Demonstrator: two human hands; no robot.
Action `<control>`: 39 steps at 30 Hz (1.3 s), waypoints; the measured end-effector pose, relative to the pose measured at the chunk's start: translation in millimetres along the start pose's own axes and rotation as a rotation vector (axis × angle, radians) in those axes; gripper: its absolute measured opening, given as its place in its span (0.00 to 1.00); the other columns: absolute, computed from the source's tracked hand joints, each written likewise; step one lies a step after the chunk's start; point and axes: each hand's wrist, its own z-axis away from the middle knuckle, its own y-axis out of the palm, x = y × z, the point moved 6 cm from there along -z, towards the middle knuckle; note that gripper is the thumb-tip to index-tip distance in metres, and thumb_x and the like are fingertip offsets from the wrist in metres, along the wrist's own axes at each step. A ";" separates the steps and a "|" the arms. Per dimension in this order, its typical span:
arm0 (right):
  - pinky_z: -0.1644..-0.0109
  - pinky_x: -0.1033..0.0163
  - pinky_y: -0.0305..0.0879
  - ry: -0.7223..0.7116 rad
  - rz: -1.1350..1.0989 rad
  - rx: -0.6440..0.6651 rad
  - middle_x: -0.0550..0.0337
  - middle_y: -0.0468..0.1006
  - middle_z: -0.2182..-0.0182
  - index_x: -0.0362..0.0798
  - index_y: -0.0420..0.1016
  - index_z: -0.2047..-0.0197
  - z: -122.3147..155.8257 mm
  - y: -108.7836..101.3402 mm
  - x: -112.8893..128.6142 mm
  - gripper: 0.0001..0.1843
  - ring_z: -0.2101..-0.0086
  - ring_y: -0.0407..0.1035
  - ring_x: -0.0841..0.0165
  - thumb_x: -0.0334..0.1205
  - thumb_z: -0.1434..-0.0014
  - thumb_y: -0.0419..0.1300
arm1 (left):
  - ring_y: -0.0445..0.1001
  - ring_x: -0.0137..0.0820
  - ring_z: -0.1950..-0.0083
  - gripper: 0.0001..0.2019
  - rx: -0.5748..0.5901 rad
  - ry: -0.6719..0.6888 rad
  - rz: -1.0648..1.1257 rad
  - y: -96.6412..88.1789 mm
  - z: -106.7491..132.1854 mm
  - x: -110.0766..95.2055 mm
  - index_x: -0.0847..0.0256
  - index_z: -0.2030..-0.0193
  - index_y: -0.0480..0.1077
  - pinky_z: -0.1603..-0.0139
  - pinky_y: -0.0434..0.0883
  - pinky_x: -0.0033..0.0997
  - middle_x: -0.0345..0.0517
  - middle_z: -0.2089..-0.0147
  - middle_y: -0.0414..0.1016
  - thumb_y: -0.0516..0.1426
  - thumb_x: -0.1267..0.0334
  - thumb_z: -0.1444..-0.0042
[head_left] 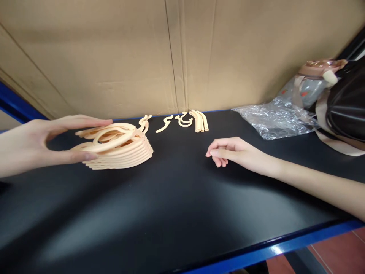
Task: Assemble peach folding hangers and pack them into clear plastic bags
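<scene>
On the left, my left hand spans a neat stack of cream plastic hanger parts. Its thumb lies along the near side and its fingers along the far side of the uppermost looped piece. How many pieces it grips I cannot tell. My right hand hovers over the black table, fingers loosely curled and thumb against the index finger, with nothing visible in it. Behind, small cream hooks and a curved hook piece lie beside several curved hanger arms.
Tall cardboard stands along the table's back edge. At the right lie a crumpled clear plastic bag, a clear bottle with a pinkish lid and a dark bag with a pale strap. A blue rail edges the table's front.
</scene>
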 end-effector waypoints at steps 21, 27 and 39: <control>0.67 0.65 0.64 0.003 0.053 0.045 0.63 0.75 0.73 0.47 0.77 0.61 -0.1 1.7 -1.4 0.15 0.71 0.68 0.72 0.50 0.38 0.60 | 0.72 0.47 0.44 0.49 0.100 0.005 0.066 7.5 0.5 -7.3 0.51 0.38 0.66 0.38 0.63 0.48 0.40 0.43 0.74 0.51 0.20 0.61; 0.66 0.65 0.64 0.010 0.068 0.049 0.62 0.75 0.73 0.47 0.77 0.61 -0.5 1.9 -3.1 0.15 0.71 0.69 0.72 0.51 0.38 0.60 | 0.73 0.45 0.47 0.50 0.117 -0.002 0.066 9.1 1.4 -10.4 0.52 0.37 0.64 0.39 0.65 0.45 0.41 0.44 0.75 0.50 0.20 0.61; 0.65 0.65 0.64 0.010 0.073 0.073 0.63 0.76 0.72 0.48 0.77 0.61 0.8 2.9 -1.8 0.14 0.70 0.69 0.72 0.50 0.37 0.59 | 0.72 0.50 0.42 0.51 0.120 -0.032 0.070 3.3 -0.8 7.4 0.48 0.37 0.66 0.37 0.63 0.53 0.39 0.44 0.76 0.52 0.19 0.64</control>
